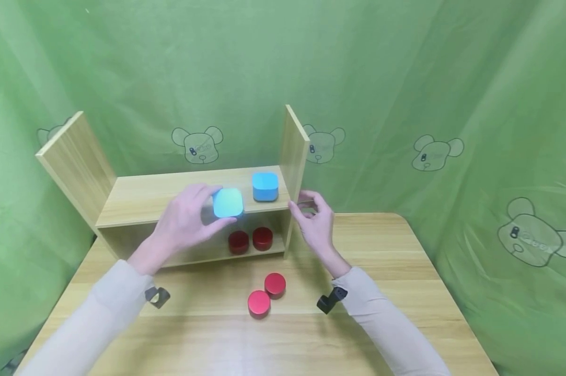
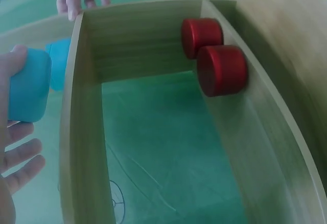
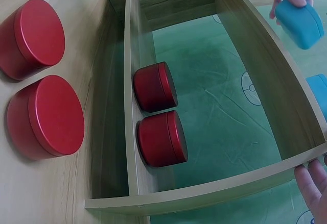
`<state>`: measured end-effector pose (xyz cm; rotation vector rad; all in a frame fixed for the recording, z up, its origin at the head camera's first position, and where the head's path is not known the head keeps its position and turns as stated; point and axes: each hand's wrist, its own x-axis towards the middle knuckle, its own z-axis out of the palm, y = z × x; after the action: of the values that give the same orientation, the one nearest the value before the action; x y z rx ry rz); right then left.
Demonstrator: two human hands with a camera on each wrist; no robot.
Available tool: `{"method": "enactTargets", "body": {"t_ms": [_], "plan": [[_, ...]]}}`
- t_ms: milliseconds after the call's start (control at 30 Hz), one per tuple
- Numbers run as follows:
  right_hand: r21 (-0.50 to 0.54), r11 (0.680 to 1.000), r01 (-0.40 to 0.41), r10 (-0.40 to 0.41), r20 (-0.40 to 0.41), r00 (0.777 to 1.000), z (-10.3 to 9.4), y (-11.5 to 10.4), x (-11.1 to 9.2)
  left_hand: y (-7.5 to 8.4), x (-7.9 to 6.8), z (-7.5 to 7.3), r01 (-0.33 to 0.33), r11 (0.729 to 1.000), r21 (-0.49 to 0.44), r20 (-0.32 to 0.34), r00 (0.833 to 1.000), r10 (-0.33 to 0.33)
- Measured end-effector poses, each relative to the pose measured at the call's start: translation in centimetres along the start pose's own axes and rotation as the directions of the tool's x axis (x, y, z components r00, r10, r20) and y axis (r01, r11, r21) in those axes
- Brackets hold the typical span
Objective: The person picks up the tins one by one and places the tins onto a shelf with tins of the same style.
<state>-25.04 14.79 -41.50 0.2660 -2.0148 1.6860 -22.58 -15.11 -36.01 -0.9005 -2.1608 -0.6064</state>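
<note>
My left hand (image 1: 184, 216) pinches a blue rounded-square tin (image 1: 228, 203) between thumb and fingers, just in front of the upper board of a wooden shelf (image 1: 146, 193). A second blue tin (image 1: 265, 187) stands on that board near its right end. My right hand (image 1: 316, 219) holds the edge of the shelf's right side panel (image 1: 296, 151) with thumb and fingertips. On the lower board, two round red tins (image 2: 222, 71) sit side by side toward the right; the right wrist view shows one red tin (image 3: 162, 138) nearest the side panel.
Two more round red tins, the nearer one (image 1: 258, 304) and the farther one (image 1: 275, 285), stand on the wooden table (image 1: 207, 339) before the shelf. The shelf's tall left panel (image 1: 78, 162) rises at the left. A green curtain (image 1: 367, 78) hangs behind.
</note>
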Motion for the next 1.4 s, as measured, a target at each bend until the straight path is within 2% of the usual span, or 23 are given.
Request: {"method": "enactTargets", "body": {"t_ms": [133, 433, 733, 1400], "plan": [[0.001, 1.000, 0.002, -0.002, 0.001, 1.000, 0.0, -0.1, 0.0, -0.6, 0.4, 0.4, 0.047, 0.999, -0.009, -0.004, 0.999, -0.047], [0.011, 1.000, -0.006, 0.006, 0.007, 1.000, 0.0, -0.1, -0.1, -0.8, 1.1, 1.0, 0.159, 0.987, -0.006, 0.065, 0.985, -0.159], [0.014, 1.000, 0.000, -0.001, 0.005, 1.000, 0.0, -0.1, -0.1, -0.8, 1.6, 1.5, 0.180, 0.984, -0.012, 0.098, 0.979, -0.178], [0.017, 1.000, -0.011, 0.011, -0.002, 1.000, 0.0, 0.1, -0.1, -1.1, 2.0, 2.1, 0.275, 0.961, 0.026, 0.176, 0.945, -0.275]]}}
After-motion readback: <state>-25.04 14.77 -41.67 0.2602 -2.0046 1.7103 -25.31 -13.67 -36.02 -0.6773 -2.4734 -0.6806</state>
